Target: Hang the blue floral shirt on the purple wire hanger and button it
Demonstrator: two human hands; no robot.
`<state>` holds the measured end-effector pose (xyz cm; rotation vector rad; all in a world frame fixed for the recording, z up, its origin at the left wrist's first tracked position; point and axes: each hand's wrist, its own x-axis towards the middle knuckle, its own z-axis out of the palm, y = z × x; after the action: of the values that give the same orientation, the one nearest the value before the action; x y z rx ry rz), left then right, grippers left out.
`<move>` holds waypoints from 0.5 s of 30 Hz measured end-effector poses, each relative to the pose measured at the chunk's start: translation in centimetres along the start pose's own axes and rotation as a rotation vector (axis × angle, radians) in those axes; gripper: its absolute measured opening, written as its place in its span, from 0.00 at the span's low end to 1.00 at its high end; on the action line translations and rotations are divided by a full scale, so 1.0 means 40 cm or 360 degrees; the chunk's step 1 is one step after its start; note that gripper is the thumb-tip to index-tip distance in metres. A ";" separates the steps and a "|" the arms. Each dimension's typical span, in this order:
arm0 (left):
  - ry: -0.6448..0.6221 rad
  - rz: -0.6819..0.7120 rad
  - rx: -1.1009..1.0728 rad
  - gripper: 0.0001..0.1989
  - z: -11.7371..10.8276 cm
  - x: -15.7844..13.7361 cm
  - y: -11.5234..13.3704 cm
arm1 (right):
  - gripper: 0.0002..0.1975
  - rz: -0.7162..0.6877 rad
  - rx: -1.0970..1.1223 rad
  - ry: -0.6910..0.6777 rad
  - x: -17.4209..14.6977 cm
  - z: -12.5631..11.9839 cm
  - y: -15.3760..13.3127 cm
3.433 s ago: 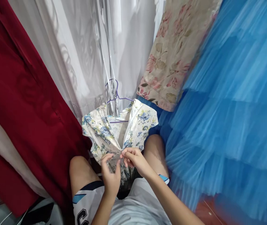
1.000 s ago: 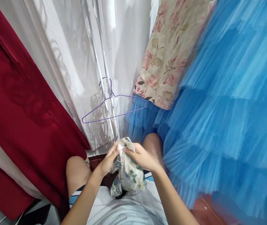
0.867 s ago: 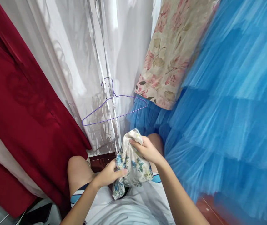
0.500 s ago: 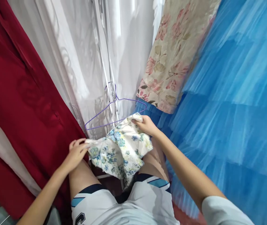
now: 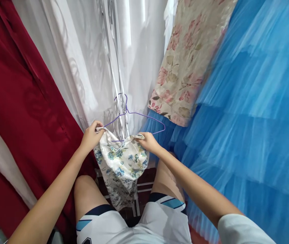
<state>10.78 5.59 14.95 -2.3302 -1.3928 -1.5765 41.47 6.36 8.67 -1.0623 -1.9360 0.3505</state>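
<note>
A white garment with blue and yellow-green flowers [image 5: 124, 162] hangs between my two hands, its lower part drooping between my knees. My left hand [image 5: 93, 135] is closed on its upper left edge. On the other side, my right hand [image 5: 148, 141] pinches the upper right edge. Just behind the cloth hangs a purple wire hanger [image 5: 144, 115], hooked on a white metal stand [image 5: 114, 51]. The garment covers the hanger's lower left part. Whether the cloth touches the hanger I cannot tell.
Dark red fabric [image 5: 20, 101] hangs at the left. White curtains [image 5: 139, 61] fill the back. On the right hang a cream garment with pink flowers [image 5: 182, 74] and a tiered blue tulle skirt [image 5: 248, 118]. White bars [image 5: 144, 185] run low between my knees.
My left hand has risen and moved right, toward the hanger's left side. My right hand has come slightly left and down. The garment's top edge now sags open between them.
</note>
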 end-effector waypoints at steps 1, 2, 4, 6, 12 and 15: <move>0.0102 0.0002 -0.0002 0.11 0.009 0.000 0.007 | 0.10 -0.0044 0.0033 0.0076 -0.012 -0.009 0.000; 0.0181 0.0014 0.0002 0.11 0.015 -0.002 0.012 | 0.13 -0.0068 0.0046 0.0198 -0.023 -0.022 0.002; 0.0228 0.0067 0.0024 0.08 0.022 -0.010 0.020 | 0.22 -0.0024 -0.0006 0.0495 -0.033 -0.058 0.012; 0.0200 0.0127 0.0048 0.06 0.022 -0.021 0.027 | 0.33 0.0093 -0.0135 0.0646 -0.024 -0.099 0.027; 0.0270 0.0156 0.0111 0.07 0.003 -0.023 0.023 | 0.20 0.0124 -0.0556 0.0428 0.052 -0.196 0.048; 0.0427 0.0036 0.0020 0.15 -0.009 -0.017 -0.016 | 0.16 0.0094 -0.0359 0.0434 0.039 -0.244 0.031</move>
<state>10.02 5.39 14.34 -2.0249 -1.3061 -1.7866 49.59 6.82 14.45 -1.2453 -1.7290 0.0150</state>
